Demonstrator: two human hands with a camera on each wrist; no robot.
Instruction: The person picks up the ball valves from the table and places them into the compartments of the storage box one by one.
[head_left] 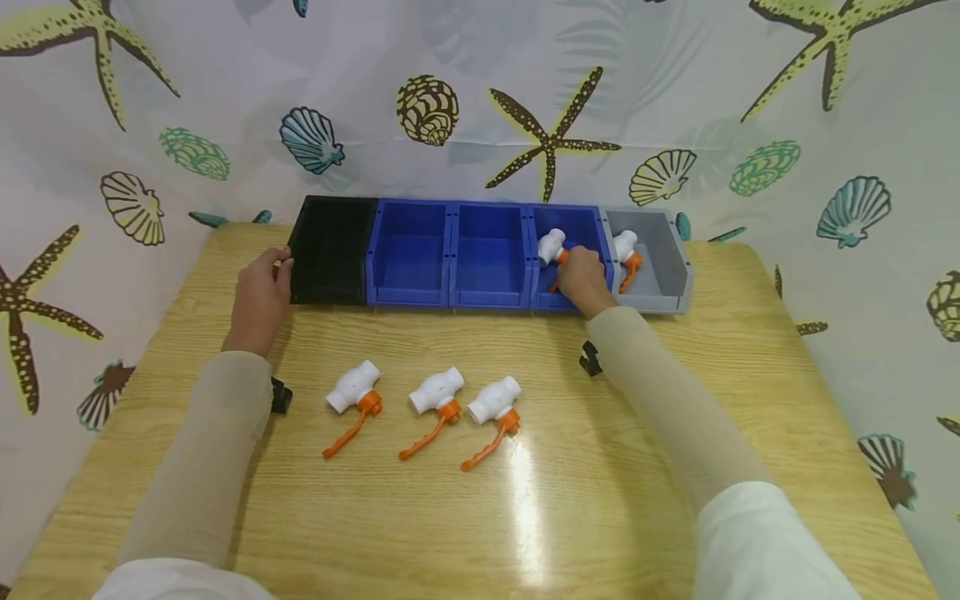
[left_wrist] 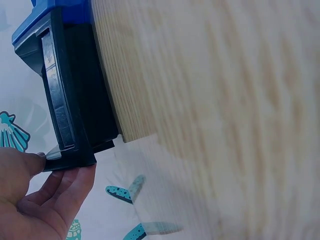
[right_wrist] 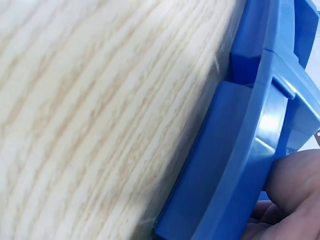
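Note:
My left hand is at the left side of the black bin, and in the left wrist view its thumb and fingers pinch the bin's wall. My right hand reaches into the rightmost blue bin. There it grips a white ball valve by its orange handle, which the fingers mostly hide. In the right wrist view only the hand behind the blue bin's front wall shows, the valve being out of sight.
Two more blue bins stand joined in the row. A grey bin at the right end holds another valve. Three ball valves lie on the wooden table, and a patterned cloth hangs behind.

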